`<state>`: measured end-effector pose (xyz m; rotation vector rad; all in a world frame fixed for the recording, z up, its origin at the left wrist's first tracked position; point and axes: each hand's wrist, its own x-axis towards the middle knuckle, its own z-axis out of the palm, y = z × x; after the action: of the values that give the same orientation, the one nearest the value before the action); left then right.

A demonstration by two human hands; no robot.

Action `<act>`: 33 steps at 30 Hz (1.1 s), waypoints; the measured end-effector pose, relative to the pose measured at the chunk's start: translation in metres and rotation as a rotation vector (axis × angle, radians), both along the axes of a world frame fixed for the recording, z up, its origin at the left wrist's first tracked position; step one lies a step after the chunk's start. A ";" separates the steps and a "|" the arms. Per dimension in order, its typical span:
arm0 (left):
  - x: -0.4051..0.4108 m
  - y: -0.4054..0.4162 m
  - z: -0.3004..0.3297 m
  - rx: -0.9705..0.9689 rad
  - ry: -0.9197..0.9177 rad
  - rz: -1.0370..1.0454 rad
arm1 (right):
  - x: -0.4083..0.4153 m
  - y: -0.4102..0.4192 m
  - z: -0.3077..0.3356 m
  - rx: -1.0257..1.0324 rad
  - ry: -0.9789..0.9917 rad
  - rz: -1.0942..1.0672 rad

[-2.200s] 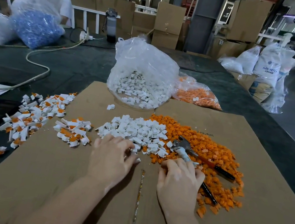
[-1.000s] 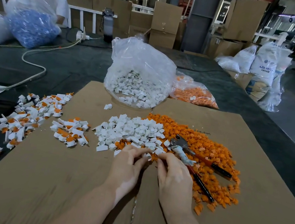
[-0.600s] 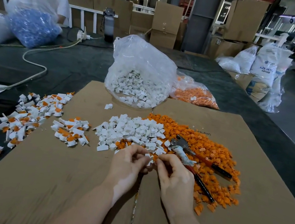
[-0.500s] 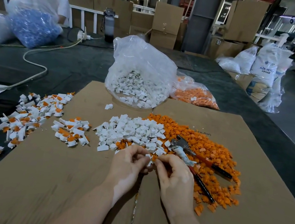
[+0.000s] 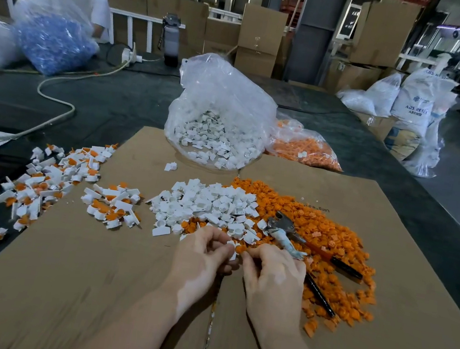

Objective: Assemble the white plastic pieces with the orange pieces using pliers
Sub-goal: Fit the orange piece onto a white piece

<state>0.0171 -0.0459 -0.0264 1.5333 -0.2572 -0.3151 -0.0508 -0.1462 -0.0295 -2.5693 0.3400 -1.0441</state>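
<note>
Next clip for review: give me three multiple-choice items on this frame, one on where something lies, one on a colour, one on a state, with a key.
1. Where do the pliers lie?
A. on the orange pieces, right of the loose white pile
B. inside the clear bag
C. in the left hand

2. What colour are the pieces in the big bag in front of the other person, far left?
A. green
B. blue
C. orange

3. What are the two hands doing?
A. lying flat on the cardboard
B. squeezing the pliers' handles
C. pinching small pieces between them

Key: 1 A, the pliers rest on the orange pieces beside the white pile. 2 B, the far bag is full of blue pieces. 3 C, the left hand and right hand meet, fingers curled on a white and an orange piece.
</note>
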 end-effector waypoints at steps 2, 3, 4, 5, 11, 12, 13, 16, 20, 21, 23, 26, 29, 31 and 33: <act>0.000 0.001 -0.001 0.007 -0.014 0.002 | 0.001 0.001 0.000 -0.050 0.002 -0.007; -0.001 0.002 -0.001 0.011 -0.021 0.002 | 0.001 0.002 0.000 -0.065 0.002 -0.006; -0.001 0.003 -0.001 0.016 -0.027 0.002 | 0.001 0.002 0.000 -0.072 0.003 -0.004; -0.002 0.003 -0.001 0.023 -0.033 0.001 | 0.001 0.003 0.000 -0.076 0.003 0.000; -0.006 0.004 0.001 0.130 -0.174 -0.022 | 0.001 0.001 -0.001 -0.049 0.006 0.017; -0.006 0.004 0.001 0.128 -0.174 -0.025 | 0.001 0.001 -0.001 -0.045 0.006 0.021; -0.006 0.004 0.001 0.112 -0.157 -0.025 | 0.001 0.001 -0.001 -0.045 0.005 0.026; -0.003 0.005 0.002 0.037 -0.057 -0.024 | 0.002 0.002 -0.001 -0.055 -0.002 0.037; -0.002 0.005 -0.001 0.059 -0.064 -0.027 | 0.003 0.002 -0.001 -0.087 -0.004 0.041; -0.002 0.005 -0.002 0.074 -0.082 -0.027 | 0.003 0.002 -0.002 -0.098 0.000 0.046; -0.002 0.004 -0.003 0.075 -0.088 -0.029 | 0.002 0.002 -0.003 -0.087 0.006 0.055; -0.001 0.005 -0.001 -0.007 -0.045 -0.023 | 0.002 0.001 -0.004 -0.022 0.026 0.056; -0.001 0.005 -0.001 -0.073 -0.033 -0.004 | 0.000 0.001 -0.003 0.057 -0.005 0.073; 0.000 0.004 -0.002 -0.086 -0.042 0.001 | -0.001 0.000 -0.001 0.098 -0.042 0.090; 0.000 0.005 -0.002 -0.078 -0.062 -0.008 | -0.002 -0.001 0.000 0.122 -0.061 0.106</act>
<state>0.0170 -0.0411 -0.0283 1.4671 -0.3212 -0.2617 -0.0533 -0.1468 -0.0296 -2.4143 0.2417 -1.0286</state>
